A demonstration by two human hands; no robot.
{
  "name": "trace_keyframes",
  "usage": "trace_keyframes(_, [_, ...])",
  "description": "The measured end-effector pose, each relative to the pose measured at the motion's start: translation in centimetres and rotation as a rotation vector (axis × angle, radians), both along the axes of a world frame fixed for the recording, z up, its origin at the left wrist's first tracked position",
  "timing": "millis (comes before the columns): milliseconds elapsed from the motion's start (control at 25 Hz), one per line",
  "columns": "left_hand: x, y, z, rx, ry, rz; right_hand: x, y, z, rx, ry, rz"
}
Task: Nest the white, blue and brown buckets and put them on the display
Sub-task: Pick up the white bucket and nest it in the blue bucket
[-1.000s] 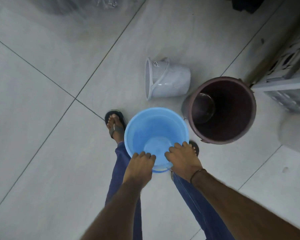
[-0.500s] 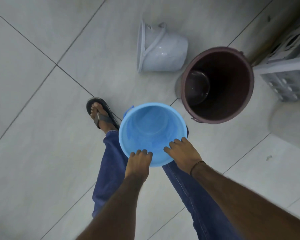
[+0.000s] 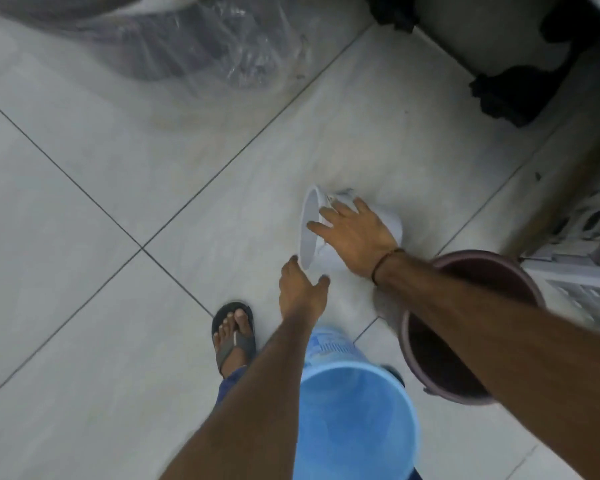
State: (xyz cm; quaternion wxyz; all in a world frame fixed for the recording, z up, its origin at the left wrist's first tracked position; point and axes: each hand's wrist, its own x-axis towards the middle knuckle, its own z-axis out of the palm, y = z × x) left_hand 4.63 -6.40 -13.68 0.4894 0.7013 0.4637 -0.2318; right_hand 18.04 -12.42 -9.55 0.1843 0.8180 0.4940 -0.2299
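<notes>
Here no writing reads on the white bucket (image 3: 392,221), blue bucket (image 3: 354,410)

The light is dim, cool and even, with only soft shadows on the floor (image 3: 101,209). The edges bend and look blurred.

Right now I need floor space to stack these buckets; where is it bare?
Bare tile lies left of the white bucket and beyond the sandalled foot, up to the plastic-wrapped bundle. It is crowded on the right: brown bucket, blue bucket and lattice crate stand close together.
</notes>
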Motion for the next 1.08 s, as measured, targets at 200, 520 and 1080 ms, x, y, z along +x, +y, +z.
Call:
trace_keyframes(200, [2.2,2.0,-4.4,0.047,-0.172,-0.280,3.3,3.5,-2.6,-0.224,-0.058,0.342])
trace_keyframes(520, [1.7,7.2,1.3,0.477,-0.412,-0.875,0.8,-0.3,0.1,0.077,0.042,0.025])
trace_keyframes(1080, [-4.0,7.3,1.5,0.762,-0.277,-1.470,-6.0,-3.9,-0.3,-0.034,0.143,-0.001])
